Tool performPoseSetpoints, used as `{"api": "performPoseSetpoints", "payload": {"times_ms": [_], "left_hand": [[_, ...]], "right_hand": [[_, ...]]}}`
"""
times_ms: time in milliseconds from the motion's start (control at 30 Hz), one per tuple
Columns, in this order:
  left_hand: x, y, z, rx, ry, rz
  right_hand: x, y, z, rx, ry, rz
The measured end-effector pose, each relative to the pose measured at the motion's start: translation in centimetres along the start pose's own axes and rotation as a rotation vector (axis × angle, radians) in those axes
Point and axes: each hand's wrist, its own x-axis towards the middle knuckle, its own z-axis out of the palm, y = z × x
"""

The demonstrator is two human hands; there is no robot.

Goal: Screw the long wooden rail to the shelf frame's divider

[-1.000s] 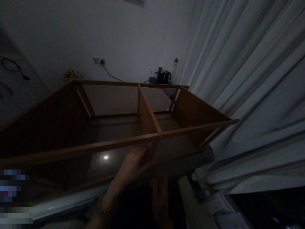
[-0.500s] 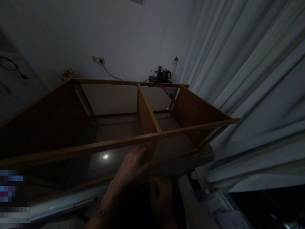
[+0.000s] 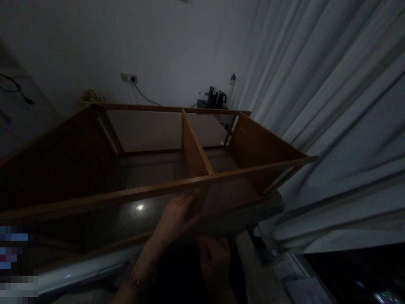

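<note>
A brown wooden frame (image 3: 148,192) with side panels and a middle divider panel (image 3: 198,147) lies across the view. My left hand (image 3: 177,213) reaches under its near rail. Fingers rest along the left face of the divider's near end, and the thumb lies at its front edge; the fingertips are dim. Below and to the right, close to my body, my right hand (image 3: 215,257) is closed with its fingers curled together. Whatever it pinches, if anything, is too dark to make out. A bracelet (image 3: 136,280) circles the left wrist.
A padded surface (image 3: 268,207) supports the frame. White curtains (image 3: 332,126) hang on the right. Against the back wall stand a black kettle (image 3: 220,99) and a socket (image 3: 129,78) with a cable. Papers (image 3: 297,278) lie at the lower right.
My right hand has shifted slightly and turned a little, its fingers still curled. The left hand stays at the divider, and the frame has not moved.
</note>
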Motion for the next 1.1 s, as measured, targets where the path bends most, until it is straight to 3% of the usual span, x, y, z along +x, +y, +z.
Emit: {"api": "performPoseSetpoints", "payload": {"times_ms": [167,267,400,533,667,733,800,967,1100], "left_hand": [[-0.1,-0.1,0.0,-0.014,-0.017,-0.017],[-0.1,-0.2,0.1,-0.002,-0.023,-0.022],[-0.2,-0.2,0.2,0.004,0.000,-0.011],[-0.2,-0.3,0.3,-0.004,0.032,-0.002],[-0.1,-0.4,0.3,-0.022,0.017,0.017],[-0.1,-0.3,0.2,-0.018,0.001,0.012],[0.0,-0.3,0.1,-0.019,-0.010,-0.001],[-0.1,-0.3,0.1,-0.033,-0.014,-0.011],[-0.1,-0.2,0.1,-0.059,-0.002,-0.009]], "right_hand": [[-1.3,-0.7,2.0,0.659,-0.106,0.674],[-1.7,-1.2,2.8,0.911,-0.116,0.862],[-1.6,-1.3,2.8,0.860,-0.088,0.788],[-1.0,-0.3,1.9,0.540,-0.054,0.543],[-0.3,0.9,0.8,0.152,-0.095,0.262],[-0.2,1.0,0.6,0.084,-0.130,0.172],[-0.5,0.7,0.8,0.165,-0.166,0.221],[-0.9,-1.2,1.7,0.629,-0.137,0.710],[-0.3,-2.1,1.8,0.975,-0.174,0.905]]}}
